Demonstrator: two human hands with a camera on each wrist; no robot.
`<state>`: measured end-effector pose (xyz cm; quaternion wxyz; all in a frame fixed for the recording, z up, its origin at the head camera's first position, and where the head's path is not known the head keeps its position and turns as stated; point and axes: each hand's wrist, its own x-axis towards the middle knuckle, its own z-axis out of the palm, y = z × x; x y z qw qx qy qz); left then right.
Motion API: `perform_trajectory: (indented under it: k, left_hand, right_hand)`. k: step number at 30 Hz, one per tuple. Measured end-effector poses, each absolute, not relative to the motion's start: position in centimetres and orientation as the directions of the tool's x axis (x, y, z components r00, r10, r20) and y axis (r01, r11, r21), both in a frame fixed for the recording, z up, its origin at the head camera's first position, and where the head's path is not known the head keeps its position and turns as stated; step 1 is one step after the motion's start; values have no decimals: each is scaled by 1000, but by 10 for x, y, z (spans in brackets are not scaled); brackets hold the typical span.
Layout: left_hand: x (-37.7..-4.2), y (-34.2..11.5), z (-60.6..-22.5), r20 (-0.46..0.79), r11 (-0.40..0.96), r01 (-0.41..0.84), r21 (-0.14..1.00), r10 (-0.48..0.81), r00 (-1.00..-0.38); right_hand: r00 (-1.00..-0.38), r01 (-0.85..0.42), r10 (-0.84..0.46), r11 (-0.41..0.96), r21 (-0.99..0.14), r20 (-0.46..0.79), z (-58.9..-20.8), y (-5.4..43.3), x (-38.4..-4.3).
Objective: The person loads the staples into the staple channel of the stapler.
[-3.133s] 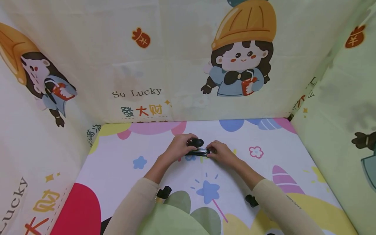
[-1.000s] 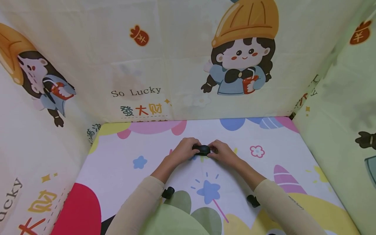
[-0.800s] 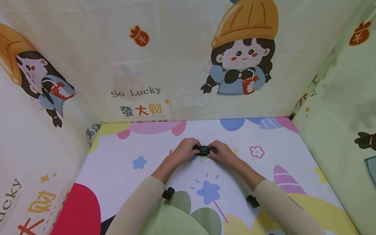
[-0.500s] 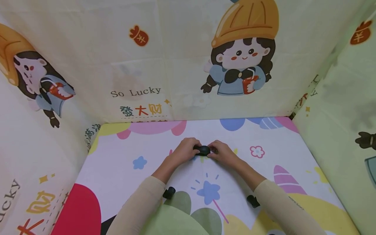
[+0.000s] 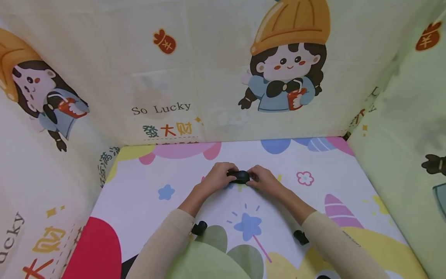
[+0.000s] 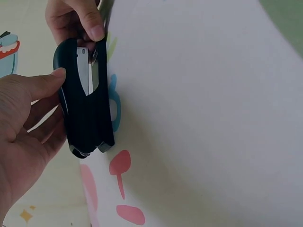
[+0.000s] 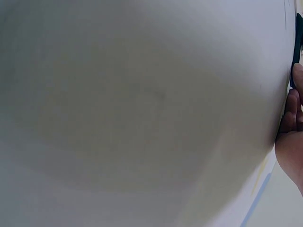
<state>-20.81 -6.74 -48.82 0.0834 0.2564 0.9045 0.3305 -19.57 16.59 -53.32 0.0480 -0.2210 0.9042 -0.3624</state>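
A black stapler lies on the tabletop near the middle, its length running left to right. My left hand holds its upper arm, the thumb and curled fingers on either side of it. In the left wrist view the stapler has its top arm over the base, with a gap showing the metal parts inside. My right hand pinches the stapler's right end near the base, thumb on the near side. Only the edge of the right hand appears in the right wrist view.
The white tablecloth bears printed stars, flowers and coloured shapes. Printed cloth walls stand behind and at both sides. Black wrist cameras sit below the cuffs of both beige sleeves.
About three seconds ago the stapler's top arm was swung away from its base, showing the metal channel. The left hand has brought it over the base. During the last second both hands stay almost still.
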Motion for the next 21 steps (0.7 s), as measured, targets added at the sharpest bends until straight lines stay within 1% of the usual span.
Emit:
perform_trajectory:
  k: [9,12,16,21]
  left_hand:
    - [-205,-73,-486,12,654,400,642,513,-858]
    - [-204,-76,-485,9,655,394,645,509,-861]
    - [-203,-83,-482,6,646,353,677,475,-880]
    - [-201,-97,-477,24,618,304,725,419,-908]
  right_hand:
    - [-892,-374,-447,640,-671,71,-530,166,-195]
    - [-896,-355,-442,642,-680,50,-527,167,-194]
    - [-899,-333,-436,640,-692,30,-525,170,-193]
    - [-903,-341,-425,625,-702,60,-519,179,-188]
